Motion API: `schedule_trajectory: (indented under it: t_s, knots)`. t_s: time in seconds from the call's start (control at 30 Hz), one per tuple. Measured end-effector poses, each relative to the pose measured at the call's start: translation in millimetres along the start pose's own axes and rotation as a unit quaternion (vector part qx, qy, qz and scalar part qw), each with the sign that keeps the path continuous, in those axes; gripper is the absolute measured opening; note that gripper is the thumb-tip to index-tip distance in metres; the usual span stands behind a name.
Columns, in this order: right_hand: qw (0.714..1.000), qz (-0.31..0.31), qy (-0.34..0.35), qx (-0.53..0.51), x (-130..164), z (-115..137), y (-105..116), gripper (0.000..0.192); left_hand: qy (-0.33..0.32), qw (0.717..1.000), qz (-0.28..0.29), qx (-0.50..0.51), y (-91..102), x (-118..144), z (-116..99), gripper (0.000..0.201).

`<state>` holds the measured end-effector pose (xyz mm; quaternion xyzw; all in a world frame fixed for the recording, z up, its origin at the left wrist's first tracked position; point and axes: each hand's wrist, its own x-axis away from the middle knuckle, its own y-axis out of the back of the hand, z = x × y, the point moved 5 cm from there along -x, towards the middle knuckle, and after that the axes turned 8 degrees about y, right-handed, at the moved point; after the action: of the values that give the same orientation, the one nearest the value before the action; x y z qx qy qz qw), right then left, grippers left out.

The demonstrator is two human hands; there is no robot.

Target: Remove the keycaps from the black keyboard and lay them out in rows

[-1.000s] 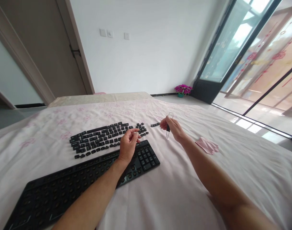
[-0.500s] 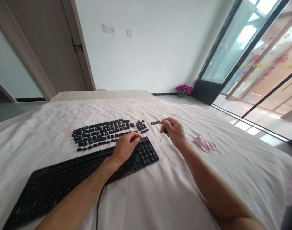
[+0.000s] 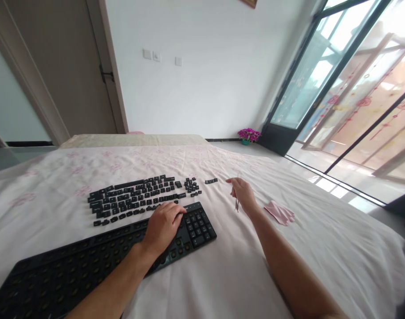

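Note:
A black keyboard (image 3: 96, 261) lies at an angle on the bed; most of its main section is without keycaps, while the number pad still carries them. My left hand (image 3: 164, 226) is curled over its far edge, left of the number pad, fingers closed on it. To the right of the keyboard, above the sheet, my right hand (image 3: 242, 193) grips a thin wire keycap puller (image 3: 237, 204), its wire ends hanging below the fingers. Loose keycaps (image 3: 132, 195) lie in rows behind the keyboard. A short row of keycaps (image 3: 211, 181) sits left of my right hand.
A pink cloth (image 3: 279, 212) lies on the white sheet (image 3: 235, 274) right of my right forearm. Another cluster of keycaps (image 3: 191, 186) is behind the number pad. Beyond the bed are a wall, a door (image 3: 62, 66) and potted purple flowers (image 3: 249, 135).
My right hand has turned, so the puller's wire now hangs down and no dark keycap shows at its fingers. My left hand stays on the keyboard. The view has tilted up slightly.

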<state>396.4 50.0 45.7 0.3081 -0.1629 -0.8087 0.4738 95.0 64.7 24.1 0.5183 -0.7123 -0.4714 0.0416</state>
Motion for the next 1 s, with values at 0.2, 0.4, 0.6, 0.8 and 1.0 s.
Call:
schedule_trajectory:
  t_s: [0.2,0.4,0.6,0.8,1.0]
  knots:
    - [1.000,0.006,-0.030,0.005,-11,-22,-6,0.057,0.000,1.000,0.009,-0.003,-2.0,-1,0,0.017]
    - [0.989,0.020,-0.011,0.143,-5,0,-5,0.056,0.015,0.999,0.015,0.024,-0.9,0,5,0.016]
    - [0.992,0.040,0.072,-0.092,24,60,-28,0.041,0.011,0.999,0.019,0.032,1.5,3,4,0.016]
    - [0.946,0.166,0.129,-0.247,51,105,-64,0.059,0.038,0.998,0.035,0.031,0.1,3,9,0.016]
    - [0.924,0.228,0.171,-0.254,52,107,-87,0.053,0.049,0.997,0.040,0.045,-0.2,2,13,0.016]
